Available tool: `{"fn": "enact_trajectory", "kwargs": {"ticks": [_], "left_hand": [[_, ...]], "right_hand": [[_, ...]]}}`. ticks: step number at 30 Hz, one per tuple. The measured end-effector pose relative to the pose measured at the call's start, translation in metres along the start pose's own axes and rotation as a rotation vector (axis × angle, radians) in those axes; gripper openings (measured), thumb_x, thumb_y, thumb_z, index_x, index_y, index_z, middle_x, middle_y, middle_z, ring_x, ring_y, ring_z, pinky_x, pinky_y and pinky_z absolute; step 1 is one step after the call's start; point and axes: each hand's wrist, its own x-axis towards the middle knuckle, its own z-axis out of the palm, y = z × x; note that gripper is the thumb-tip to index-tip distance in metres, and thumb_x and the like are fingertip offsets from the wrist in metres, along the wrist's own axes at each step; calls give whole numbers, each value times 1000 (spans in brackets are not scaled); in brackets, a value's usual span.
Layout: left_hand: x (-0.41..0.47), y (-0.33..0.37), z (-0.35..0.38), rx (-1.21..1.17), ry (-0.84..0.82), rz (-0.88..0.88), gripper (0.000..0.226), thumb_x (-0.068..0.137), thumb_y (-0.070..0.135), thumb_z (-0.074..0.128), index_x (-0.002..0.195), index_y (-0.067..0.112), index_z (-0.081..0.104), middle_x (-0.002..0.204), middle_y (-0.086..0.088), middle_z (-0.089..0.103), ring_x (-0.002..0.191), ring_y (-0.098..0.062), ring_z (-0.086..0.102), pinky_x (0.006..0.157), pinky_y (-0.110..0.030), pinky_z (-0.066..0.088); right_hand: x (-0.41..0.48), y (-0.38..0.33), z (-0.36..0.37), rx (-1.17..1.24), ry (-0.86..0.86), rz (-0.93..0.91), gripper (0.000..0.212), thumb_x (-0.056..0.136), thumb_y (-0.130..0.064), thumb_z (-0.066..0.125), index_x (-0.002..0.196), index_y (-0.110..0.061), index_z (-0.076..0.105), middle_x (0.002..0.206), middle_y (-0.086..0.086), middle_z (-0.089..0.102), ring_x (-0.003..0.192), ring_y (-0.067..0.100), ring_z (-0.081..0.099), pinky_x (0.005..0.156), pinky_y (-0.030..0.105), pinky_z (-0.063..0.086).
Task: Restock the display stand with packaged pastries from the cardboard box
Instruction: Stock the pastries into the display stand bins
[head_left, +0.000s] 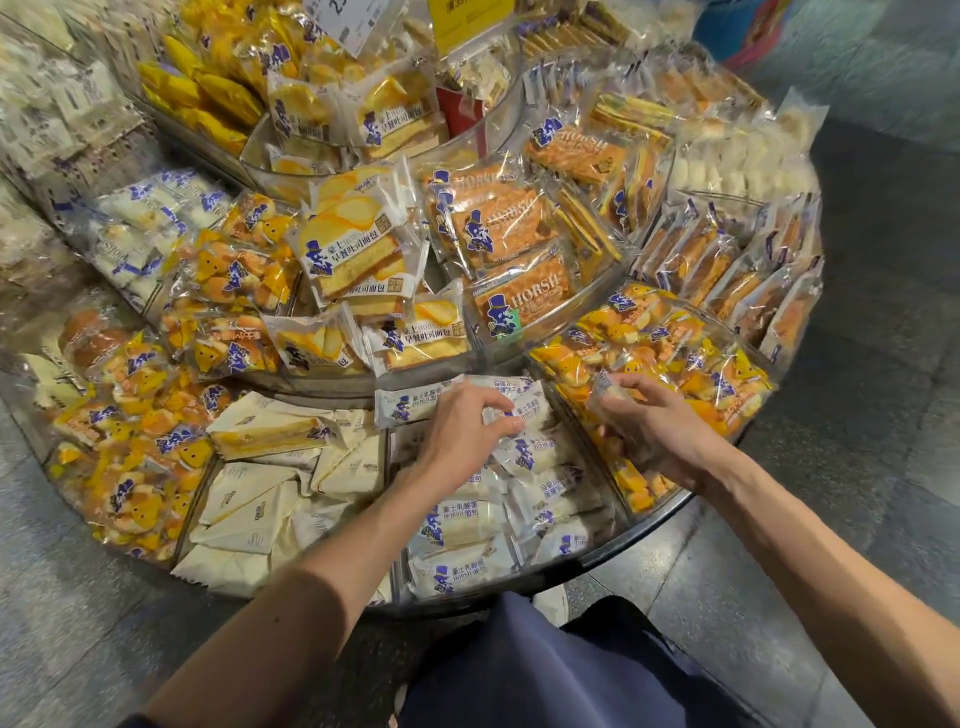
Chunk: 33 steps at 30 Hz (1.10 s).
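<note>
A round tiered display stand (660, 525) fills the view, packed with wrapped pastries. My left hand (462, 431) reaches into the front compartment of white pastry packets (467, 525), fingers curled over one white packet (519, 410) at the back of the pile. My right hand (649, 421) is at the divider between that compartment and the orange bun packets (670, 338), pinching a small clear-wrapped packet (605, 387). No cardboard box is in view.
Cream triangular packets (270, 499) lie left of the white ones. Toast packets (358, 249) and brown HORSH packets (519, 291) fill the middle tier. Price signs (467, 21) stand at the top. Grey floor tiles (857, 467) surround the stand; my dark trousers (545, 670) are below.
</note>
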Motion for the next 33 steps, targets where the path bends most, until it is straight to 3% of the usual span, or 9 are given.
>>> {"fn": "enact_trajectory", "kwargs": {"ticks": [2,6,10,14,18,21,24,29,33], "left_hand": [[2,-3,9,149,-15,94,27,87,34,73,110,21,72,103,3,50,106,-20,49,85,-28,35],[8,-11,14,490,-83,328,45,99,28,57,142,38,49,135,6,45,124,-18,34,98,-34,26],[13,-15,12,717,-151,433,54,103,9,46,145,43,42,143,4,41,124,-23,31,95,-38,26],[19,-14,15,831,-174,477,64,99,2,43,148,42,35,140,-4,37,122,-26,32,96,-41,28],[15,-18,8,522,-103,457,41,106,34,39,147,36,42,139,4,44,125,-18,33,101,-37,26],[6,-18,-7,46,-44,252,33,104,32,44,134,30,58,126,11,52,117,-6,39,93,-27,31],[-6,-17,-28,-304,-193,71,29,102,31,52,128,28,62,116,13,60,106,-4,57,80,-16,41],[-31,-27,-43,-294,-312,65,26,88,40,67,114,35,67,82,11,57,67,-12,50,63,-27,41],[-44,-48,-52,-393,-262,-7,16,90,15,71,99,28,73,75,-5,48,68,-19,43,61,-31,37]], "right_hand": [[-1,1,5,-19,-4,-2,21,99,-15,58,119,-22,56,71,10,65,48,19,55,32,22,42],[2,6,8,-40,-5,8,17,100,-16,59,116,-20,57,73,12,64,50,19,54,30,20,37],[6,10,10,-5,-16,10,15,100,-14,58,113,-20,57,74,13,67,53,20,57,32,21,40],[12,13,14,65,-66,-4,25,95,-13,60,119,-17,56,97,20,75,80,33,67,64,41,53],[9,11,16,-50,-84,-20,43,81,-30,67,117,-11,54,99,22,74,89,39,64,66,44,49],[6,9,19,-180,-140,-72,43,75,-36,67,110,-12,59,96,20,73,67,27,60,52,28,46],[4,9,35,-291,-267,-121,38,72,-37,70,103,-14,66,91,12,67,60,13,53,50,22,40],[5,17,75,-419,-413,-165,25,89,-7,69,110,6,62,62,-7,63,42,-4,47,45,8,36],[13,32,97,-402,-355,-182,35,79,-11,82,105,0,62,86,4,69,73,7,63,68,16,52]]}}
